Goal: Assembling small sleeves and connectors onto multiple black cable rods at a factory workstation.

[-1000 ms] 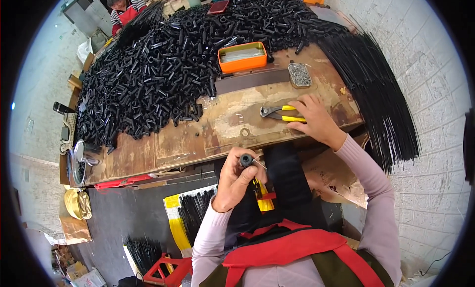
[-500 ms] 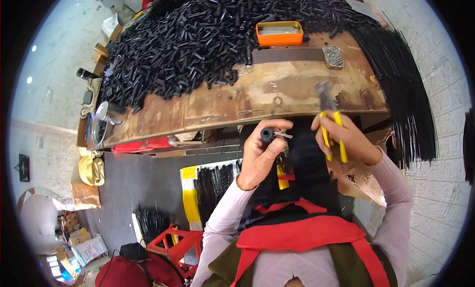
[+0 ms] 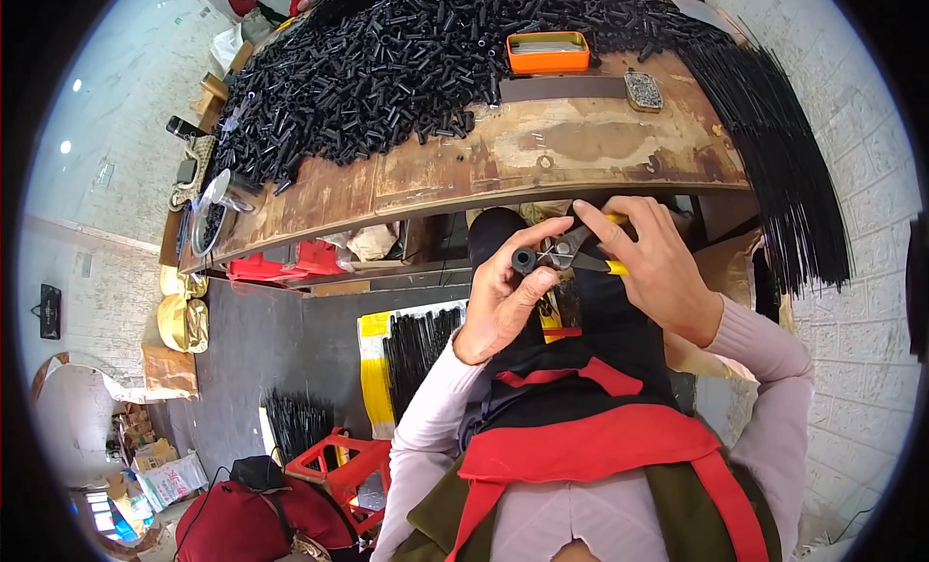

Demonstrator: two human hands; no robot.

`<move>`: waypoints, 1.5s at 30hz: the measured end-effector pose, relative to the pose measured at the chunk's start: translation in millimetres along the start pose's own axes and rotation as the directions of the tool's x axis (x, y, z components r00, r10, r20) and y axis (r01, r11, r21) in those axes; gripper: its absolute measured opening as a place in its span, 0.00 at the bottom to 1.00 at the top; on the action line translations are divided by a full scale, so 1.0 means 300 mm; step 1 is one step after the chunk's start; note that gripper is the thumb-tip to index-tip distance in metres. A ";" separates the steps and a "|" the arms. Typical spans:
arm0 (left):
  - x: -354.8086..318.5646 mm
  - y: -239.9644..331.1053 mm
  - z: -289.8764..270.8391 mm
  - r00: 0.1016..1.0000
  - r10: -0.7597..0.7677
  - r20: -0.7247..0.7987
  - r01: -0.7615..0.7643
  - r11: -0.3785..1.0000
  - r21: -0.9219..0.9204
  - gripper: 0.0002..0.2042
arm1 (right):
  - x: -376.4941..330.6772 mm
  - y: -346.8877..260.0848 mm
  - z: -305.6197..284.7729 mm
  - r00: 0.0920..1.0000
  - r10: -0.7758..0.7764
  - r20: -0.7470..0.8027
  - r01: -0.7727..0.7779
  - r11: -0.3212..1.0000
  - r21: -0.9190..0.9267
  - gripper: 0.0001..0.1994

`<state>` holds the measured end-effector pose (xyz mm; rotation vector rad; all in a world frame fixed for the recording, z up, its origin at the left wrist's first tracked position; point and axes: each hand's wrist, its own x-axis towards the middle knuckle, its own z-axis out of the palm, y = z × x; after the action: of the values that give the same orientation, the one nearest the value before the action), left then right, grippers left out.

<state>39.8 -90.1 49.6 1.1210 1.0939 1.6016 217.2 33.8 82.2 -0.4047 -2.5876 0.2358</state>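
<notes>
Left hand [image 3: 503,305]: raised in front of the chest, below the near edge of the workbench [image 3: 542,165]; fingers curled tight around a short black tube [image 3: 524,260], its open round end facing the camera. Right hand [image 3: 658,272]: just beside the left, fingers wrapped round the yellow handles of a pair of pliers [image 3: 579,254], forefinger stretched along the top; the grey metal nose of the tool meets the end of the tube, though whether it bites on the tube itself or on something at its mouth cannot be told. Workbench: worn brown wooden top, mottled with pale patches. On it, far side and left: a large heap of short black tubes [image 3: 387,68] like the held one. Behind centre: a flat orange rectangular tin [image 3: 548,51] with a pale inside, lying open. To its right: a small grey patterned rectangular pad [image 3: 643,90]. Right end of bench: a thick sheaf of long thin black rods [image 3: 774,165] hanging over the edge. Left end: a round metal dish [image 3: 208,218]. Under the bench: red trays [image 3: 281,267]. Floor, lower left: a yellow and white sack [image 3: 377,368] holding black rods, a red crate [image 3: 339,465], a cardboard package with a printed label [image 3: 169,480].
</notes>
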 end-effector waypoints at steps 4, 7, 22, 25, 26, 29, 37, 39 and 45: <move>0.005 0.009 -0.001 0.999 -0.033 -0.004 0.033 0.998 0.051 0.26 | -0.019 0.049 -0.017 0.999 -0.012 0.050 0.015 0.998 -0.057 0.26; 0.038 0.053 0.019 0.995 0.023 0.101 -0.041 0.982 0.186 0.22 | 0.001 0.094 -0.133 0.985 -0.154 0.076 0.157 0.987 -0.036 0.21; 0.024 0.074 -0.003 0.944 -0.096 0.316 0.022 0.973 0.229 0.21 | -0.071 0.033 -0.216 0.969 -0.178 0.170 0.165 0.982 0.089 0.23; 0.001 0.057 -0.013 0.903 -0.167 0.396 0.108 0.980 0.168 0.22 | -0.025 0.015 -0.279 0.496 -0.189 0.848 -0.759 0.380 0.529 0.22; 0.001 0.046 -0.007 0.896 -0.143 0.421 0.081 0.984 0.161 0.22 | -0.064 0.045 -0.223 0.404 -0.321 0.857 -0.853 0.207 0.479 0.22; 0.019 0.040 -0.004 0.867 -0.128 0.482 0.056 0.985 0.162 0.21 | -0.104 0.047 -0.172 0.366 -0.352 0.861 -0.875 0.184 0.447 0.24; 0.043 0.089 0.001 0.957 -0.077 0.279 0.024 0.982 0.187 0.20 | -0.015 0.074 -0.250 0.878 -0.126 0.461 -0.094 0.901 0.425 0.24; 0.034 0.082 -0.013 0.922 -0.110 0.372 0.060 0.988 0.142 0.21 | -0.005 0.035 -0.275 0.535 -0.129 0.835 -0.731 0.425 0.534 0.24; 0.071 0.062 -0.006 0.968 -0.008 0.252 -0.051 0.972 0.227 0.19 | -0.055 0.058 -0.189 0.894 0.018 0.448 -0.257 0.839 0.479 0.22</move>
<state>30.5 -74.4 71.3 1.4524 1.1206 1.3256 263.9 49.9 119.1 -0.3652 -2.7486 1.1866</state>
